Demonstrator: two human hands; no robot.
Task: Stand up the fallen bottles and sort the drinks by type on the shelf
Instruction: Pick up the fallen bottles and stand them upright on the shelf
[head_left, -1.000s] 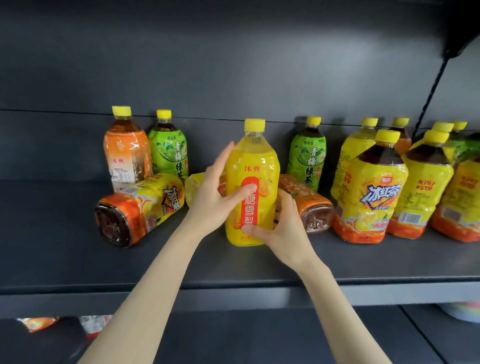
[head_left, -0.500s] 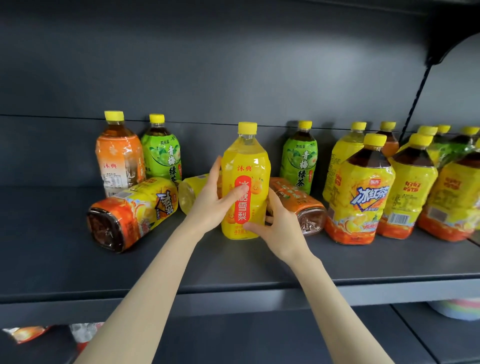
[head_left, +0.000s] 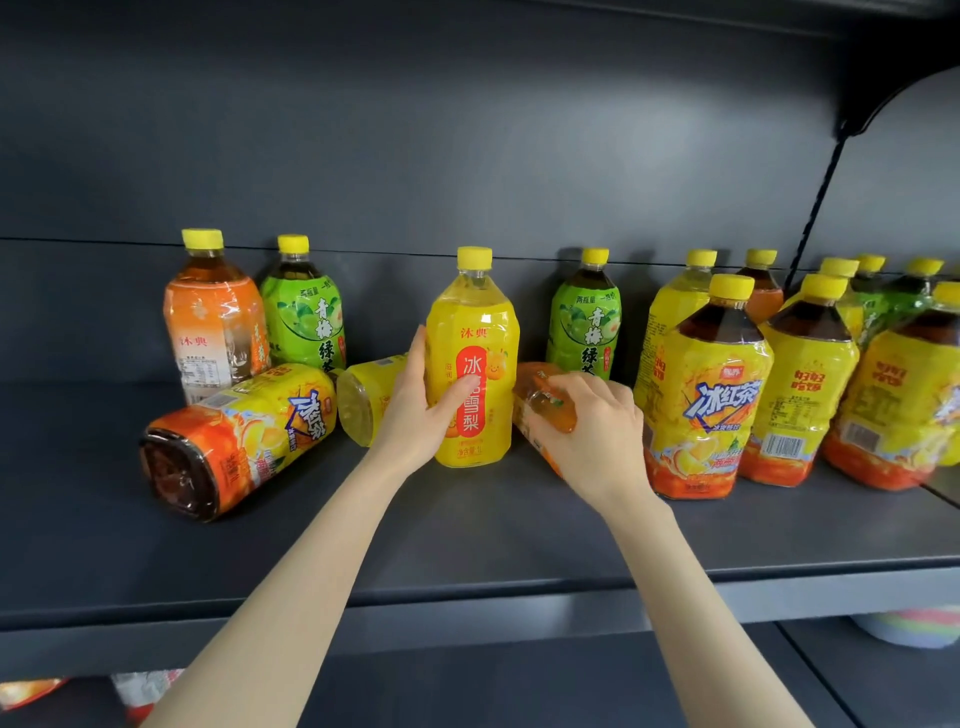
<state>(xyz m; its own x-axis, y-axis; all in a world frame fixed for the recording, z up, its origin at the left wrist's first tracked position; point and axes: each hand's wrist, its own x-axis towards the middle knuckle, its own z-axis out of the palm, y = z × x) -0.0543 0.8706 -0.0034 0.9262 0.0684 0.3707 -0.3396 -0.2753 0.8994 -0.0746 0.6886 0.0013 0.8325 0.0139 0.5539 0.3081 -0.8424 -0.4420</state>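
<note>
A yellow pear-drink bottle (head_left: 475, 358) stands upright mid-shelf, and my left hand (head_left: 423, 410) wraps its lower left side. My right hand (head_left: 592, 431) grips a fallen orange-labelled bottle (head_left: 545, 400) lying just right of it. Another yellow bottle (head_left: 366, 395) lies on its side behind my left hand. A fallen iced-tea bottle (head_left: 239, 436) lies at the left, base toward me. Upright behind stand an orange bottle (head_left: 213, 322) and two green-tea bottles (head_left: 304, 317) (head_left: 587, 322).
Several upright iced-tea and other bottles (head_left: 706, 395) crowd the right end of the dark shelf (head_left: 467, 551). A black bracket (head_left: 815, 208) runs down the back wall at right. Packets show on the lower level at bottom left (head_left: 31, 691).
My right hand left the upright yellow bottle and moved right onto the fallen orange-labelled bottle. The left hand stays on the yellow bottle, which stands slightly further back.
</note>
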